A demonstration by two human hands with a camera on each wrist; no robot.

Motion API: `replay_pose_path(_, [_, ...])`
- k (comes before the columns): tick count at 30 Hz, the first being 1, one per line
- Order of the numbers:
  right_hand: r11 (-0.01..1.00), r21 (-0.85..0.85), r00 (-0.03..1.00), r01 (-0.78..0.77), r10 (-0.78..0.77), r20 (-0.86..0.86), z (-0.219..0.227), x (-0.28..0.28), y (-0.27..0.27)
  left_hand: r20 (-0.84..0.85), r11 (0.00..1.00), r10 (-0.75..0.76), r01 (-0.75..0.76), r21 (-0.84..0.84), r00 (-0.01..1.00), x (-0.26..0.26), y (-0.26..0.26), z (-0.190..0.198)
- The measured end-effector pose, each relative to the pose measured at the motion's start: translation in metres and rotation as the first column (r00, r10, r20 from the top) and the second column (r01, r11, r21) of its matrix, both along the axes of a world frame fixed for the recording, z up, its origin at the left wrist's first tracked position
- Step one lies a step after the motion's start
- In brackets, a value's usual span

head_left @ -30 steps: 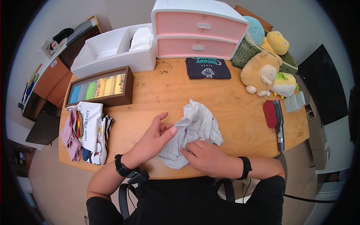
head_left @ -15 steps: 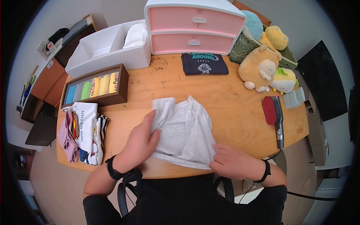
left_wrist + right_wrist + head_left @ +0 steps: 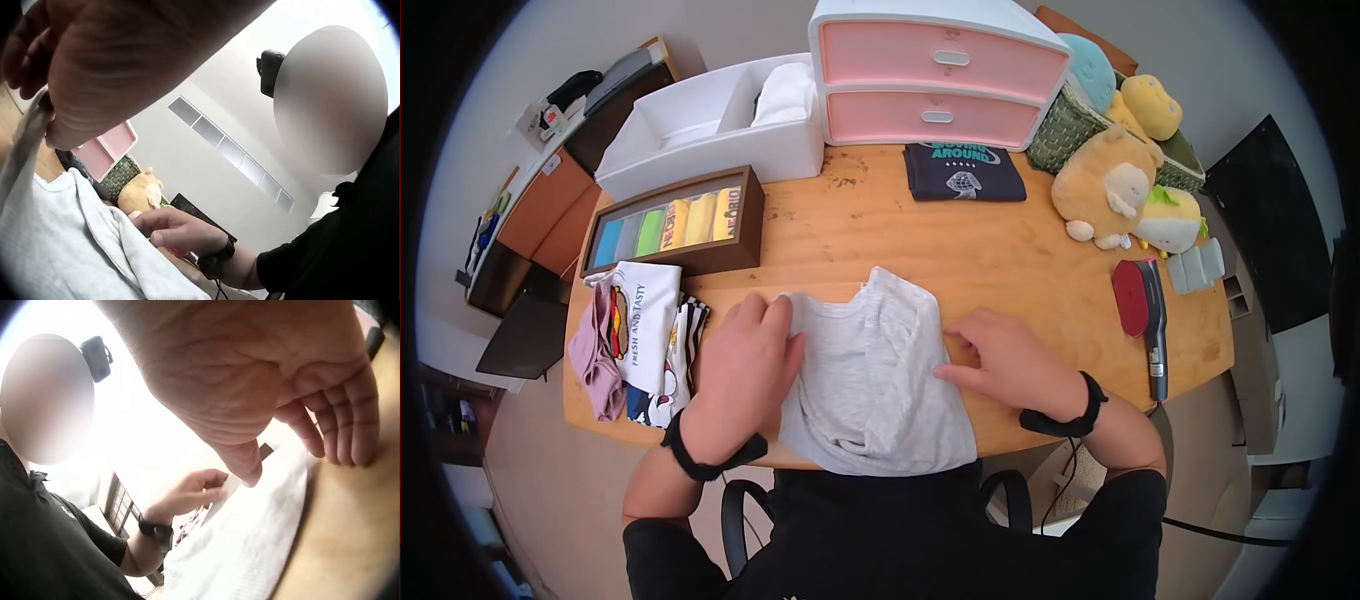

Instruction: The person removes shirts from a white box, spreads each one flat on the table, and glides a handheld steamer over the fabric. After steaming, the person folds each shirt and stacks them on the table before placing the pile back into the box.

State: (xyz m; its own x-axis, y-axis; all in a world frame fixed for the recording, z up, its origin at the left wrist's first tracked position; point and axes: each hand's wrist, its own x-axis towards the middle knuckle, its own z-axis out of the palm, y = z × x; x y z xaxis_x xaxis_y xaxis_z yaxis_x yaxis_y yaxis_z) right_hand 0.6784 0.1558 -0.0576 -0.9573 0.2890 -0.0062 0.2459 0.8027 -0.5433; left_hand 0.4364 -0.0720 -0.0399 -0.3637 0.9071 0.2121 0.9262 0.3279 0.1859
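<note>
1. Head view: the grey garment (image 3: pixel 855 375) is spread at the lower centre of the frame, its near hem reaching the table's (image 3: pixel 830 225) near edge. Its upper left corner is held by the left hand (image 3: pixel 745 360); at its right edge the right hand (image 3: pixel 1012 365) is held loosely spread, with nothing gripped. The right half is creased lengthwise, so the smoothing would probably be done best with the left corner kept pinned and the ridges drawn out toward the right. The hem might be better brought inward, lest it slip off the edge.

2. Head view, surface: the wooden top is marked with dark stains toward the upper centre. A dark folded shirt (image 3: pixel 965 178) is laid below the pink-fronted drawers (image 3: pixel 945 60); folded clothes (image 3: pixel 640 330) are stacked at left, and a red-and-black brush (image 3: pixel 1140 315) is placed at right.

3. Left wrist view: cloth is pinched between thumb and fingers at upper left. A row of narrow windows (image 3: pixel 231 147) is set high in the pale wall.

4. Right wrist view: fingers are extended over bare wood at right, the thumb beside the cloth; the background is washed out by glare.
</note>
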Motion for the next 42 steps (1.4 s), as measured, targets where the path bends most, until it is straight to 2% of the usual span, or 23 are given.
replay_pose_path(4, [0.992,-0.029,0.992,0.126,-0.127,-0.004,-0.011,-0.021,-0.017,-0.023,0.994,-0.095,0.096,0.047,0.995,-0.005,0.033,-0.015])
replay_pose_path(6, [0.993,-0.056,0.994,0.104,-0.106,-0.038,-0.015,-0.027,-0.014,-0.018,0.984,-0.162,0.163,0.079,0.987,-0.002,0.045,-0.026])
replay_pose_path(7, [0.993,-0.07,0.994,0.093,-0.097,-0.053,-0.016,-0.028,-0.013,-0.001,0.983,-0.173,0.173,0.055,0.985,-0.003,0.048,-0.033])
replay_pose_path(9, [0.975,-0.129,0.983,0.178,-0.181,-0.012,-0.015,-0.023,-0.013,0.029,0.983,-0.185,0.185,0.011,0.982,-0.007,0.052,-0.042])
replay_pose_path(12, [0.94,-0.218,0.962,0.261,-0.272,-0.017,-0.016,-0.01,-0.004,0.201,0.964,-0.113,0.157,-0.216,0.973,-0.009,0.049,-0.044])
replay_pose_path(13, [0.926,-0.247,0.954,0.284,-0.3,-0.028,-0.016,-0.003,0.001,0.188,0.981,-0.119,0.145,-0.127,0.975,-0.01,0.046,-0.047])
replay_pose_path(15, [0.836,-0.419,0.9,0.353,-0.426,-0.091,-0.032,0.015,0.013,0.16,0.991,-0.131,0.123,0.059,0.978,-0.015,0.037,-0.055])
replay_pose_path(18, [0.671,-0.636,0.805,0.382,-0.58,-0.128,-0.034,0.041,0.034,0.196,0.994,0.008,-0.029,0.103,0.981,-0.024,0.025,-0.051])
replay_pose_path(19, [0.612,-0.697,0.772,0.373,-0.622,-0.133,-0.033,0.049,0.043,0.2,0.996,0.043,-0.056,0.063,0.979,-0.028,0.02,-0.047])
replay_pose_path(22, [0.584,-0.673,0.684,0.453,-0.712,-0.157,-0.043,0.078,0.071,0.183,0.992,0.122,-0.124,-0.001,0.976,-0.036,0.015,-0.041])
replay_pose_path(25, [0.601,-0.436,0.66,0.669,-0.751,-0.021,-0.039,0.099,0.082,0.097,0.99,0.139,-0.137,-0.032,0.986,-0.038,0.013,-0.053])
replay_pose_path(28, [0.681,-0.214,0.694,0.7,-0.72,-0.021,-0.04,0.104,0.084,0.065,0.981,0.14,-0.129,-0.142,0.988,-0.026,0.012,-0.046])
replay_pose_path(29, [0.693,-0.169,0.682,0.7,-0.72,-0.127,-0.037,0.102,0.077,0.063,0.975,0.135,-0.121,-0.188,0.989,-0.02,0.014,-0.037])
replay_pose_path(31, [0.711,-0.075,0.655,0.699,-0.679,-0.331,-0.029,0.09,0.058,-0.017,1.0,0.03,-0.03,0.004,0.999,-0.015,0.016,-0.022])
replay_pose_path(32, [0.784,0.082,0.74,0.616,-0.54,-0.401,-0.021,0.09,0.05,-0.065,0.995,-0.011,0.018,0.1,0.998,-0.015,0.016,-0.015])
replay_pose_path(34, [0.821,0.403,0.868,0.405,-0.208,-0.45,-0.006,0.095,0.033,0.076,0.977,-0.213,0.211,0.034,0.974,-0.014,0.006,-0.005])
replay_pose_path(35, [0.917,0.348,0.931,0.196,-0.063,-0.358,-0.005,0.102,0.025,0.154,0.951,-0.308,0.31,0.009,0.939,-0.012,0.0,-0.004])
replay_pose_path(36, [0.963,0.268,0.956,-0.02,0.097,-0.278,-0.004,0.109,0.018,0.183,0.92,-0.39,0.39,0.035,0.902,-0.009,-0.003,-0.008])
replay_pose_path(38, [0.95,0.239,0.957,-0.2,0.242,-0.159,0.004,0.109,0.002,0.227,0.836,-0.547,0.539,0.101,0.806,-0.003,-0.007,-0.015])
replay_pose_path(39, [0.934,0.215,0.945,-0.286,0.313,-0.1,0.006,0.11,-0.004,0.218,0.855,-0.513,0.516,0.044,0.83,-0.002,-0.01,-0.017])
replay_pose_path(42, [0.926,0.287,0.955,-0.245,0.282,-0.096,0.0,0.12,-0.012,0.135,0.873,-0.487,0.483,0.063,0.863,-0.004,-0.012,-0.033])
